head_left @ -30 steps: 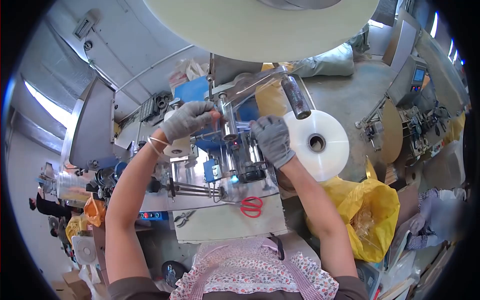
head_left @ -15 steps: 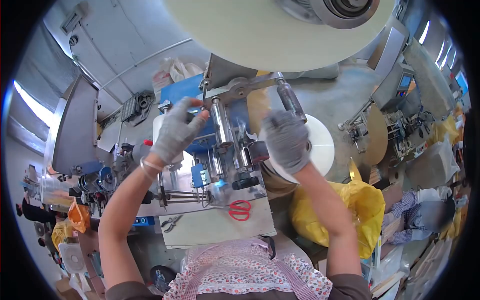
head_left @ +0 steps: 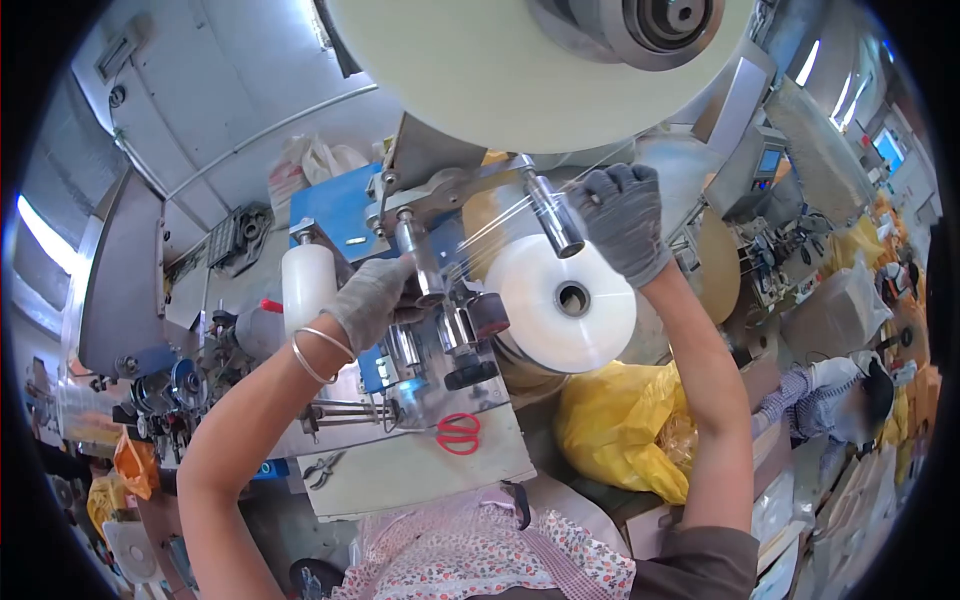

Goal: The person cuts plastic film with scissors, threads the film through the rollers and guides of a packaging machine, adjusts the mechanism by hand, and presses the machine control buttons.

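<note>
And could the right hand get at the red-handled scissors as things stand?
Probably yes: the scissors' red handles lie uncovered on the pale board, though the right hand, beside the metal roller, would have to draw back first.

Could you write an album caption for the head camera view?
Gloved left hand by one metal roller, gloved right hand beside a second roller, red scissors on the pale board.

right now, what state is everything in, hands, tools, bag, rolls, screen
Left hand: gloved, curled beside a metal roller; grip unclear
Right hand: gloved, curled, raised; grip unclear
Red scissors: lying down, blades hard to make out
Pliers: lying down, handles apart
Yellow bag: open, strands inside
Upper roll: mounted on a hub
Lower roll: flat side up
Screen: lit
</note>
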Tool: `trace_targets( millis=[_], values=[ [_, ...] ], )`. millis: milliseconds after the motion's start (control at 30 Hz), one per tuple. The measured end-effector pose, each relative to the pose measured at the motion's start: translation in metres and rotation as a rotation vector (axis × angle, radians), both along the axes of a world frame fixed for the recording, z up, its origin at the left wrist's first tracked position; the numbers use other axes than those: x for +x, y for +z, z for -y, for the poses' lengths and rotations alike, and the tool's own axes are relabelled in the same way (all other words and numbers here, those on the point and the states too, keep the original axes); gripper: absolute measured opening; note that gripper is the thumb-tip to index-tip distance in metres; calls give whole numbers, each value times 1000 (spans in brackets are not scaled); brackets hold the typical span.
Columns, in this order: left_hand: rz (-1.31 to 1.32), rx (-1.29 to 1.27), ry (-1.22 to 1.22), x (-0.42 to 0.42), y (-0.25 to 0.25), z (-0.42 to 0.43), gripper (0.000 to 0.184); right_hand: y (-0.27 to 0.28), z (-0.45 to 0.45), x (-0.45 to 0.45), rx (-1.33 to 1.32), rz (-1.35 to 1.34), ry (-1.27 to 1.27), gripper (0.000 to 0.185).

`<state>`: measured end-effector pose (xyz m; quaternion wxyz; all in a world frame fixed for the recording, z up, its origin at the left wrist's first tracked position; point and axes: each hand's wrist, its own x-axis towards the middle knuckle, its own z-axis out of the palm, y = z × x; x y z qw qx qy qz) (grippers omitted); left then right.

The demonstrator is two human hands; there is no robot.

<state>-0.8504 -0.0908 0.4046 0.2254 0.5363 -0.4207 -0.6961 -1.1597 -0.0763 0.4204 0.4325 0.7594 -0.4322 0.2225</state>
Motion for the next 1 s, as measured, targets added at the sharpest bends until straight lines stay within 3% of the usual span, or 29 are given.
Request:
trace_targets(
  millis=[167, 333, 400, 467, 533, 600, 667, 733, 867, 933, 1000],
  values=[
    [-194, 32, 127, 3, -2, 13, 24, -10, 19, -90, -70, 45, -314, 7],
    [-224, 74, 21, -1, 2, 7, 20, -47, 33, -195, -72, 158, -532, 6],
    [-212, 70, 145, -7, 0, 3, 17, -87, 32, -227, 78, 337, -802, 6],
    [-246, 53, 169, -5, -3, 4, 15, -146, 41, -267, 538, 420, -1088, 27],
    [-253, 23, 225, -3, -10, 9, 15, -93, 5, -170, 898, 541, -1054, 71],
    [-270, 32, 236, -3, -15, 13, 16, -130, -8, -151, 849, 599, -553, 107],
    [-289, 46, 246, -3, -19, 16, 16, -74, -41, -60, 758, 564, -352, 113],
    [-328, 60, 202, -1, -21, 18, 18, -62, -51, -17, 643, 589, -212, 110],
    [-286, 71, 190, 1, -19, 23, 20, -53, -27, 6, 356, 636, -232, 107],
    [-319, 69, 190, 9, -25, 28, 18, -44, -20, 16, 190, 697, -431, 108],
    [-358, 71, 191, 4, -19, 22, 17, -40, -19, 12, 138, 765, -427, 111]
  ],
)
